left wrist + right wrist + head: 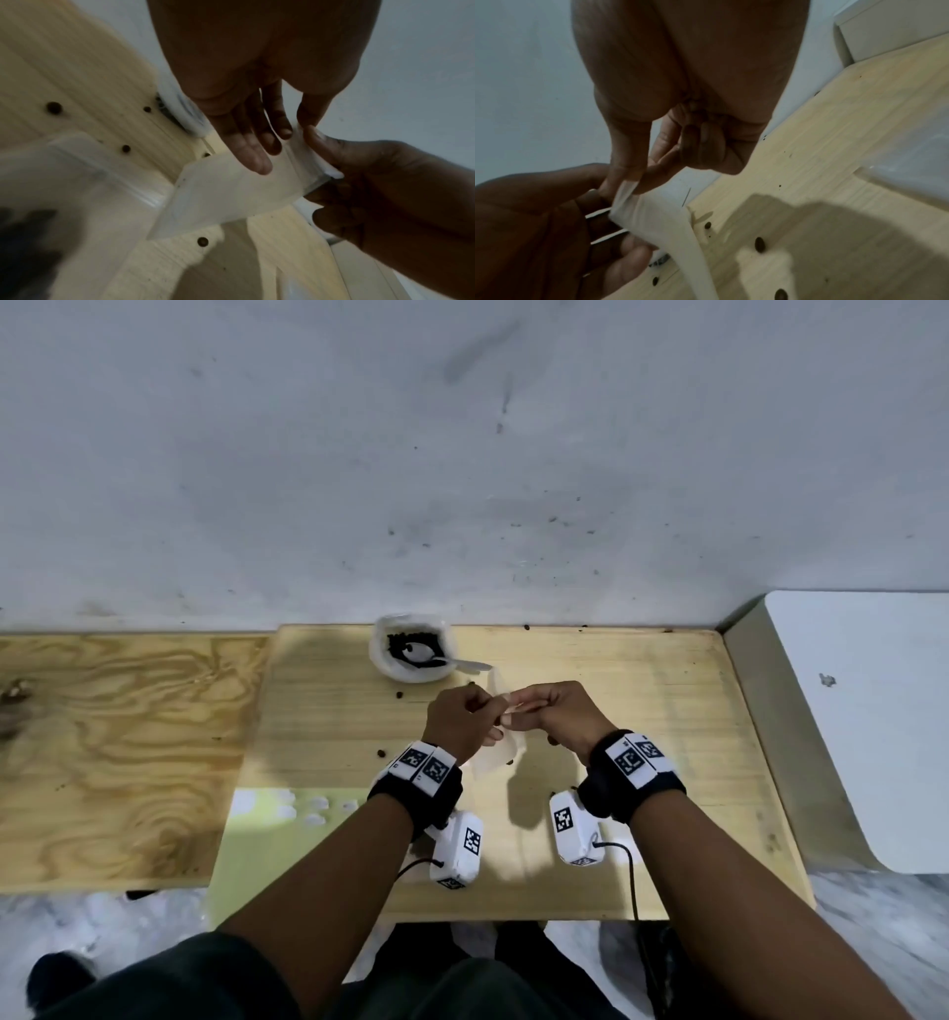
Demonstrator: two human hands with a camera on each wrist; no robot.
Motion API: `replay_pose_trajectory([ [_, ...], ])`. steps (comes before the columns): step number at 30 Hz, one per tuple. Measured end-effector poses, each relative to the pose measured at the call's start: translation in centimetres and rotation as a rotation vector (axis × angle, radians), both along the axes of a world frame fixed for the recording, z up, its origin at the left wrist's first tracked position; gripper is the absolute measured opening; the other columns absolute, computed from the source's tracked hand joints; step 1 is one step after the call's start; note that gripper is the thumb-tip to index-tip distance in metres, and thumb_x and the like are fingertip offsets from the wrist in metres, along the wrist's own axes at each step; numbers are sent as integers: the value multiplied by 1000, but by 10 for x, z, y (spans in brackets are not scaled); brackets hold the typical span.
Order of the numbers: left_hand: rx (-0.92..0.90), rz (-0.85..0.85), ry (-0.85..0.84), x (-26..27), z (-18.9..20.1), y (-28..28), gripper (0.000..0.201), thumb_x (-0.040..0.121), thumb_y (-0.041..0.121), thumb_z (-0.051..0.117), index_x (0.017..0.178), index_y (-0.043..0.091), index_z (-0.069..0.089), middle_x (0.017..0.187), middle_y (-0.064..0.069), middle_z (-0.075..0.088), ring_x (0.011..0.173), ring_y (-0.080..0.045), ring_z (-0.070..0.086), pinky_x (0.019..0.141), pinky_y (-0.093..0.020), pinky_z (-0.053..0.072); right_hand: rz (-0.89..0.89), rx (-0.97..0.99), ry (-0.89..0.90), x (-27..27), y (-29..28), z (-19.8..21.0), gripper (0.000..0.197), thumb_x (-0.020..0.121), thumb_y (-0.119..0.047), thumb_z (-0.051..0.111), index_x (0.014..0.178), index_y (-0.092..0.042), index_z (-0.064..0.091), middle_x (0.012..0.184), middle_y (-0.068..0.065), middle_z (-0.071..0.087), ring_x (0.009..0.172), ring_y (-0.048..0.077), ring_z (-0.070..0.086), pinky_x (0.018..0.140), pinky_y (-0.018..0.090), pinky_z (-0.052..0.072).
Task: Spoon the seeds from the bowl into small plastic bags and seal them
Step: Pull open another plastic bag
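Note:
A white bowl [382,654] of dark seeds stands at the table's far edge, with a white spoon [464,665] resting in it, handle to the right. In front of it both hands hold a small clear plastic bag [495,755] above the table. My left hand [490,711] pinches the bag's top edge between thumb and fingers. My right hand [518,708] pinches the same edge just beside it. In the wrist views the bag [231,188] [659,219] hangs down from the left hand [295,125] and right hand [631,178], with no seeds visible inside.
Loose seeds [399,694] lie scattered on the light wooden table [642,711] around the hands. A plywood sheet [102,737] adjoins on the left and a white board [847,711] on the right. A grey wall rises right behind the bowl.

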State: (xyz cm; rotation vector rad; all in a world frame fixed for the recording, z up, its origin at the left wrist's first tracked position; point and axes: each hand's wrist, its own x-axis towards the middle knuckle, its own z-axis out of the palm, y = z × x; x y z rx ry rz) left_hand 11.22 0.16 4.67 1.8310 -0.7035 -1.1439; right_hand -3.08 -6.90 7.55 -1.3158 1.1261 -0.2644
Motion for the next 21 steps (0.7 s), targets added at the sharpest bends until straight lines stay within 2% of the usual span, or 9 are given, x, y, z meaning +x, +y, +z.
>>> replay_pose_trajectory([
  [2,-5,25,112,6,5,4,19,85,15,65,69,5,60,67,-17,68,72,-39,71,71,-46,61,23,32,33,4,0,-5,20,77,-16,83,96,-14,79,77,-4,72,71,6,56,52,20,32],
  [5,3,31,143,13,9,10,19,83,7,58,66,3,65,68,-19,68,73,-38,72,69,-40,60,38,45,65,11,2,-8,8,81,-25,80,88,-21,78,67,-14,66,67,8,49,57,21,35],
  [8,39,48,114,16,12,13,25,82,12,57,60,4,66,64,-22,68,68,-36,72,69,-42,61,145,-80,49,22,6,-4,4,86,-16,76,85,-13,73,68,-10,64,56,2,49,48,14,36],
  [10,53,40,116,18,14,14,27,86,12,54,62,1,61,59,-18,66,62,-36,70,67,-44,60,212,-169,58,30,7,-2,8,87,-8,73,81,-12,71,69,-5,63,52,-2,51,52,13,40],
  [12,46,-4,51,22,17,15,27,88,11,52,63,1,55,54,-12,62,55,-34,66,59,-40,55,224,-236,104,35,4,-2,15,84,-5,72,75,-16,69,68,-3,63,55,3,54,58,21,42],
  [15,34,-103,-157,26,28,19,38,86,14,54,49,8,46,50,-11,60,43,-24,63,44,-22,45,244,-359,171,40,3,-1,12,82,-7,70,74,-14,66,69,-7,65,61,6,57,61,24,44],
  [16,31,-121,-205,28,31,19,42,86,15,54,45,9,45,49,-13,60,39,-19,61,43,-20,42,257,-408,189,42,4,0,13,82,-8,69,73,-17,64,70,-7,66,65,9,59,63,27,48],
  [18,24,-141,-260,30,37,17,46,85,17,54,41,9,45,50,-19,62,36,-16,58,47,-20,43,271,-478,205,44,6,0,19,80,-9,68,68,-22,60,70,-5,67,69,16,62,69,34,53],
  [21,40,-138,-230,33,40,12,44,82,17,56,41,10,39,48,-18,56,36,-22,59,50,-27,44,216,-548,238,45,4,-1,17,78,-11,62,67,-22,56,71,2,69,72,23,66,69,40,56],
])
